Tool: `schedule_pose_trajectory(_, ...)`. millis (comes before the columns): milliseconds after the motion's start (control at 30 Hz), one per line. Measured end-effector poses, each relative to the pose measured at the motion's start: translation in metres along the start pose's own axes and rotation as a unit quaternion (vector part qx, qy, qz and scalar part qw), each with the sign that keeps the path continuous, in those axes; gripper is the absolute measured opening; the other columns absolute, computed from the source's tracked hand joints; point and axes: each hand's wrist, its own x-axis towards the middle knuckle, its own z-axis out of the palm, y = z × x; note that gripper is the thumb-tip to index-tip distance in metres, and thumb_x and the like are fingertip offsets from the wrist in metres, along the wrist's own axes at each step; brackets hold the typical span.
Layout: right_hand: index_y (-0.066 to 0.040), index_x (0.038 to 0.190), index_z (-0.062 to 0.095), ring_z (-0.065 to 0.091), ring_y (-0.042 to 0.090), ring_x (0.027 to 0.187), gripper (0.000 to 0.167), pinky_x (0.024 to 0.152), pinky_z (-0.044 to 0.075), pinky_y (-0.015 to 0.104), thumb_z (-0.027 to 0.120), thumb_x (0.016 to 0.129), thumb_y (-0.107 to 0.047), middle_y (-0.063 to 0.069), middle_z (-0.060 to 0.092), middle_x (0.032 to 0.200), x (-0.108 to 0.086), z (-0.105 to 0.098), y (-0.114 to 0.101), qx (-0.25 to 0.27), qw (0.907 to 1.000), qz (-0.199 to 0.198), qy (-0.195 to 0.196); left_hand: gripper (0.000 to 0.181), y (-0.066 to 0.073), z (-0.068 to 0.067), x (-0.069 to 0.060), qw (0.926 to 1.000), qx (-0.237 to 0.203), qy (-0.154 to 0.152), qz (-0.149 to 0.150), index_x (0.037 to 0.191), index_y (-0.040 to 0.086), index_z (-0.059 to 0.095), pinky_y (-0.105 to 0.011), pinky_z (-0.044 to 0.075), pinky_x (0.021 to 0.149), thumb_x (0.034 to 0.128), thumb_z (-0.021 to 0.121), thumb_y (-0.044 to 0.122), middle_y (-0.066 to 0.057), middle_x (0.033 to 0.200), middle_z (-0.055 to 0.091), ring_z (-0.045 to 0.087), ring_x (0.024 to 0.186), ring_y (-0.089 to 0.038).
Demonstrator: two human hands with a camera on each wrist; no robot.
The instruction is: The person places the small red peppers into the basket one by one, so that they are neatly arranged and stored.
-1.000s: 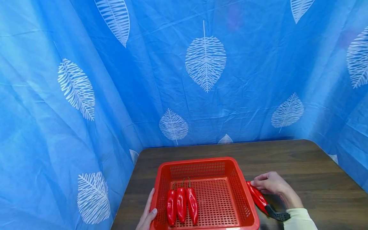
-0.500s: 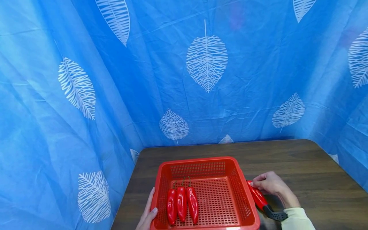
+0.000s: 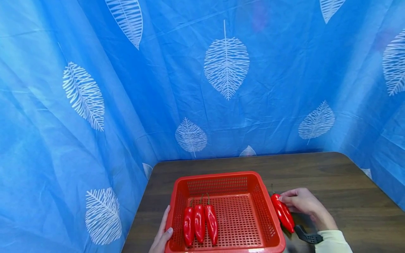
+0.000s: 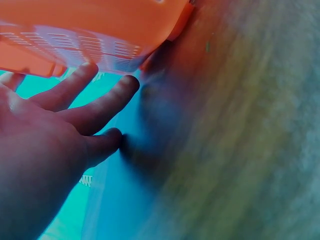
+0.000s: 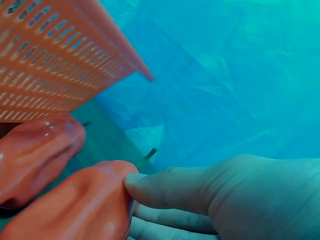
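Left hand (image 3: 162,232) lies against a basket (image 3: 218,176), right hand (image 3: 303,203) pinches a red pepper (image 5: 85,205)

At the left, the head view shows the left hand at the basket's side wall, its thumb by the rim. The left wrist view adds what is hidden from above: the fingers are spread and fairly straight under the rim, their tips at the slotted outer wall, not curled round it. The table is badly blurred there.

Only the head view shows inside the red basket: three red peppers (image 3: 200,224) lie side by side in its left half, green stems pointing away from the person.

Beyond the basket's right wall, the right hand grasps the pepper near its stem end. From the head this looks almost like one red shape; the right wrist view separates a second pepper (image 5: 37,155) between it and the basket, and shows the thumb pressed on the held one, other fingers partly hidden below.

Farther right, the head view alone has a black strap piece (image 3: 308,236) at the wrist and a pale sleeve (image 3: 333,241).
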Motion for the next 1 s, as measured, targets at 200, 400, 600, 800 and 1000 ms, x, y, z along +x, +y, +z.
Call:
schedule_pose_trajectory(200, 0.014, 0.136, 0.066, 0.080, 0.029, 0.098, 0.050, 0.087, 0.067, 0.047, 0.076, 0.104, -0.023, 0.016, 0.082, 0.111, -0.011, -0.010, -0.006, 0.032, 0.9995, -0.007, 0.006, 0.083, -0.006, 0.003, -0.006, 0.9999, -0.011, 0.002, 0.002, 0.169, 0.033, -0.031, -0.042, 0.048, 0.117, 0.1195, 0.036, 0.035, -0.037, 0.174, -0.020, 0.036, 0.156, -0.027)
schedule_pose_trajectory(400, 0.013, 0.141, 0.064, 0.081, 0.030, 0.099, 0.054, 0.091, 0.066, 0.048, 0.075, 0.105, -0.026, 0.018, 0.081, 0.116, -0.027, -0.019, -0.012, 0.036, 0.9987, -0.035, 0.005, 0.084, -0.012, 0.008, -0.011, 0.9999, -0.002, -0.004, 0.013, 0.168, 0.028, -0.033, -0.034, 0.048, 0.116, 0.1196, 0.035, 0.034, -0.036, 0.173, -0.021, 0.041, 0.149, -0.011)
schedule_pose_trajectory(600, 0.013, 0.143, 0.062, 0.081, 0.028, 0.100, 0.055, 0.090, 0.067, 0.046, 0.073, 0.107, -0.027, 0.018, 0.080, 0.119, -0.038, -0.023, -0.023, 0.044, 0.9969, -0.066, 0.003, 0.084, -0.013, 0.009, -0.013, 1.0000, 0.001, 0.003, 0.003, 0.168, 0.030, -0.033, -0.037, 0.048, 0.116, 0.1194, 0.035, 0.035, -0.036, 0.175, -0.019, 0.039, 0.153, -0.019)
schedule_pose_trajectory(800, 0.012, 0.145, 0.062, 0.081, 0.030, 0.103, 0.058, 0.093, 0.066, 0.047, 0.073, 0.106, -0.030, 0.019, 0.079, 0.123, -0.047, -0.019, -0.037, 0.045, 0.9952, -0.087, 0.002, 0.084, -0.012, 0.008, -0.014, 0.9999, -0.006, 0.009, -0.010, 0.168, 0.032, -0.033, -0.042, 0.048, 0.116, 0.1195, 0.035, 0.037, -0.035, 0.175, -0.018, 0.038, 0.154, -0.026)
schedule_pose_trajectory(1000, 0.011, 0.144, 0.063, 0.082, 0.032, 0.103, 0.057, 0.092, 0.066, 0.048, 0.075, 0.106, -0.030, 0.019, 0.080, 0.122, -0.053, -0.007, -0.057, 0.054, 0.9915, -0.119, -0.006, 0.083, -0.013, 0.007, -0.013, 1.0000, 0.000, 0.002, 0.001, 0.168, 0.030, -0.034, -0.038, 0.048, 0.115, 0.1196, 0.034, 0.036, -0.037, 0.174, -0.019, 0.040, 0.151, -0.020)
